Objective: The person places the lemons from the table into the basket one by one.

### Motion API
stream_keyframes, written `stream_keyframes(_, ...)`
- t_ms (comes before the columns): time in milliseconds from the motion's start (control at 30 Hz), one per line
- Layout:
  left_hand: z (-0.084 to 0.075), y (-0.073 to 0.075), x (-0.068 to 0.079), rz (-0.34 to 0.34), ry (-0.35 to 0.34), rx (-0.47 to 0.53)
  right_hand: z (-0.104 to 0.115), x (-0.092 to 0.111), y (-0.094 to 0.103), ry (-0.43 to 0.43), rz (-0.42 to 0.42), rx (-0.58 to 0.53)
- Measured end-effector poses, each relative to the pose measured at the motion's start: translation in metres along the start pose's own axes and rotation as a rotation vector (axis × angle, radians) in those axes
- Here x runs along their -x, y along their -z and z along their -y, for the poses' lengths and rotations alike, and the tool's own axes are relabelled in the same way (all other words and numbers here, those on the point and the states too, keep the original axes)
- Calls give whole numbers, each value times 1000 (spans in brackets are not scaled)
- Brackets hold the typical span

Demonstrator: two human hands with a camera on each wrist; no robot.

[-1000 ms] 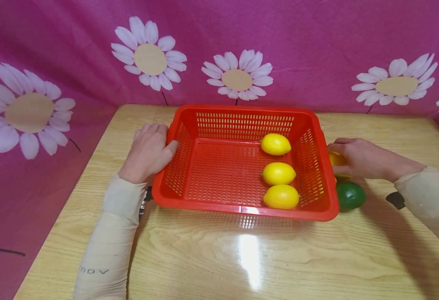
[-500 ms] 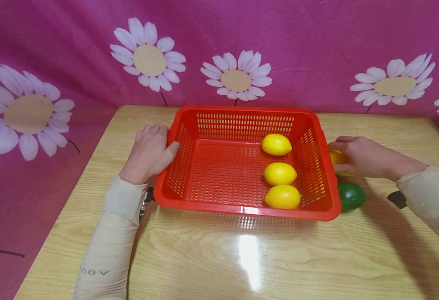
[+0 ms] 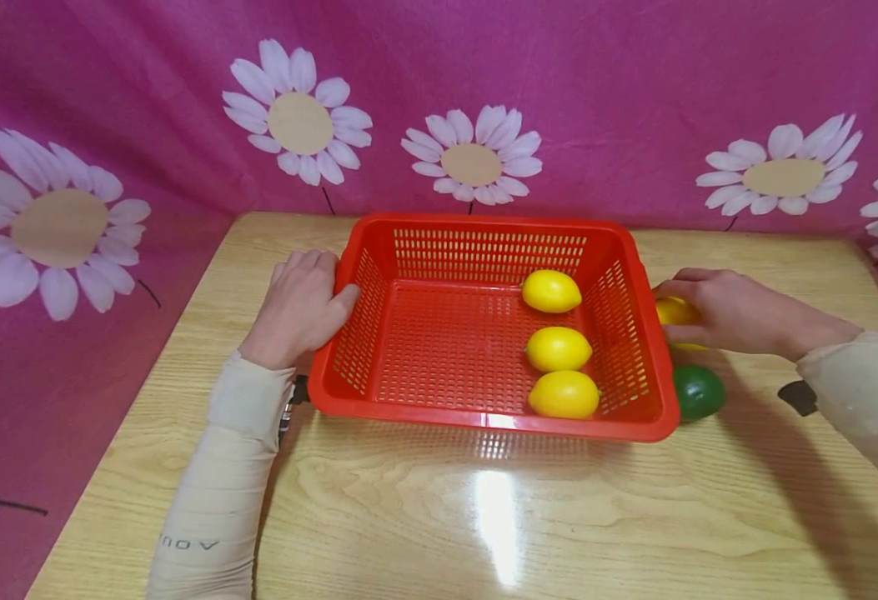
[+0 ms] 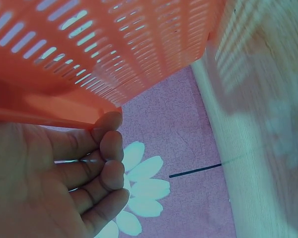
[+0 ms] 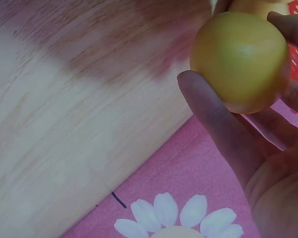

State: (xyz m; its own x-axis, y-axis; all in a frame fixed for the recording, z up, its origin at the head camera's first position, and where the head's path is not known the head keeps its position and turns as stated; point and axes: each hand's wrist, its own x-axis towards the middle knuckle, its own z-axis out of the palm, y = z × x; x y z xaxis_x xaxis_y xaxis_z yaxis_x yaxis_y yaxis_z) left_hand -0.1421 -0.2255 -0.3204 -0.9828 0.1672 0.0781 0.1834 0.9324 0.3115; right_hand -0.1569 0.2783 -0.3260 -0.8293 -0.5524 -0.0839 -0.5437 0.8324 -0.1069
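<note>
A red slotted plastic basket (image 3: 439, 421) stands mid-table with 3 lemons inside along its right side: a far lemon (image 3: 551, 291), a middle lemon (image 3: 558, 349) and a near lemon (image 3: 564, 395). My left hand (image 3: 299, 304) grips its left rim, thumb on top; in the left wrist view the fingers (image 4: 111, 146) curl beneath the rim. Outside the right wall, my right hand (image 3: 731, 312) holds a round yellow fruit (image 5: 241, 62) between thumb and fingers. Another yellowish thing (image 5: 258, 7) shows partly behind it. A dark green round fruit (image 3: 699, 392) lies just nearer, partly hidden by the basket.
The wooden table (image 3: 378, 517) carries a bright glare spot in front of the basket. A pink cloth (image 3: 596, 75) with white flowers hangs behind the table and down its left side.
My right hand has shifted very slightly upward in view, keeping hold of the yellow fruit. The left hand, basket and lemons stay nearly where they were.
</note>
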Motion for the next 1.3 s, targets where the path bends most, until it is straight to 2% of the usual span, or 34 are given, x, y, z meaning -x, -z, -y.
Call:
stream_keyframes(367,-1,0,0,8,7,16,0,5,10,28,-59,15)
stream_keyframes(567,0,0,-1,17,17,21,1,5,15,18,-58,18)
stream_keyframes(1033,-1,0,-2,15,14,16,-2,7,20,115,-229,59)
stream_keyframes(1300,0,0,-1,11,12,19,0,6,31,128,-270,78)
